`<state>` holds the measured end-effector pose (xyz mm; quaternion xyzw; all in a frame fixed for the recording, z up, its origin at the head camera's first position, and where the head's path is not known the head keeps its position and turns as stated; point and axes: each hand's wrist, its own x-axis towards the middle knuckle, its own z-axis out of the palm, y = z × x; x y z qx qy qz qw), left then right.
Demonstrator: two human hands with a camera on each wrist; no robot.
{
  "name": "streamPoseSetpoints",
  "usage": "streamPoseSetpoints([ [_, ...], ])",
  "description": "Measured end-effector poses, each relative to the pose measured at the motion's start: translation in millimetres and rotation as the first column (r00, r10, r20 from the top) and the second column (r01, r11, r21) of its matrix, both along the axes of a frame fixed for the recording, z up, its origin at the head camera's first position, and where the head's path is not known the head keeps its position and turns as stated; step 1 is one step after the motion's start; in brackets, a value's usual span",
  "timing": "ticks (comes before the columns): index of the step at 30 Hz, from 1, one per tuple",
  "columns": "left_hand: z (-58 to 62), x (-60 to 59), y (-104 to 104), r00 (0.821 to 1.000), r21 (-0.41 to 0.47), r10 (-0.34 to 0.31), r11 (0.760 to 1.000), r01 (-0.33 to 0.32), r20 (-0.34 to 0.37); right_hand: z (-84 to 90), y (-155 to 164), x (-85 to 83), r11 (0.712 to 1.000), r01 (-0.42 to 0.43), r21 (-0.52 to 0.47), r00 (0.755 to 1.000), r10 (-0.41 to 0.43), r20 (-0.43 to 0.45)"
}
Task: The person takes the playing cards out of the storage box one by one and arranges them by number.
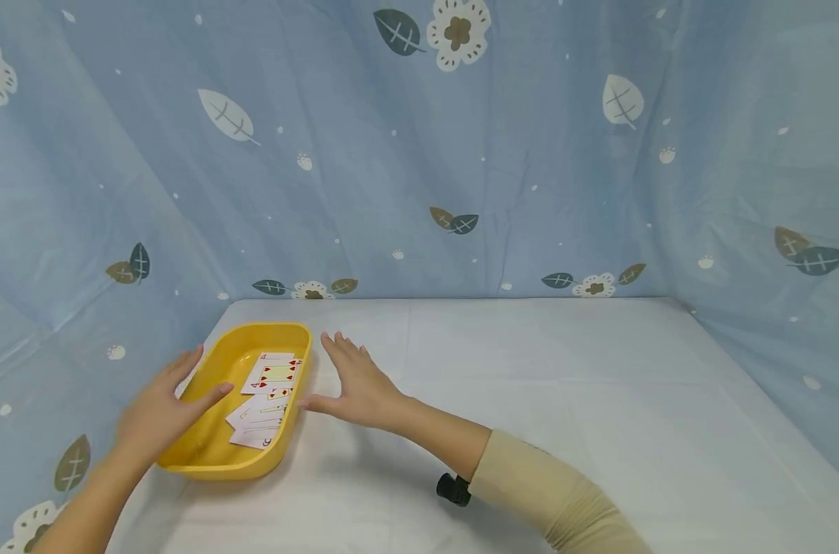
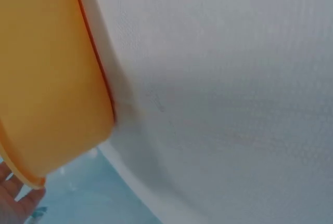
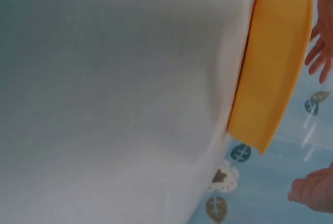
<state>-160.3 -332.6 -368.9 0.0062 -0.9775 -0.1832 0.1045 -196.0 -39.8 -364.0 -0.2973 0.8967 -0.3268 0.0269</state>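
Note:
A yellow plastic basin [image 1: 204, 454] stands at the left of the table, with several playing cards [image 1: 256, 423] spread along its right side. One card with red hearts [image 1: 278, 373] lies face up. My left hand [image 1: 159, 408] is at the basin's left rim, thumb spread over the inside. From the left wrist view, the basin's outer wall [image 2: 52, 78] fills the left. My right hand [image 1: 360, 385] hovers just right of the basin, fingers straight and thumb apart, holding nothing. The right wrist view shows the basin's side [image 3: 270, 68] beyond the white cloth.
A white cloth [image 1: 564, 400] covers the table. Blue leaf-patterned curtain [image 1: 391, 169] rises behind it and along both sides. Beneath my right wrist hangs a small black device [image 1: 454, 489].

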Motion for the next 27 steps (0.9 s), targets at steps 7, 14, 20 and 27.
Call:
streamPoseSetpoints([
  [7,-1.2,-3.2,-21,0.995,0.242,-0.052,0.97,0.03,0.085,-12.7,-19,-5.0,0.959,0.122,-0.254,0.949,-0.038,0.313],
  [14,-8.7,-8.6,-47,0.956,0.36,-0.168,0.93,0.073,0.239,-29.0,-35,-8.1,0.904,0.214,-0.371,0.908,-0.044,0.417],
  [20,-19.1,-9.6,-69,0.888,0.526,-0.306,0.846,0.089,0.342,-39.6,-48,-3.3,0.892,0.233,-0.389,0.889,-0.033,0.457],
  [27,-23.2,-19.9,-79,0.852,0.636,-0.343,0.772,0.014,0.397,-44.1,-53,-9.0,0.893,0.263,-0.366,0.884,-0.071,0.462],
])
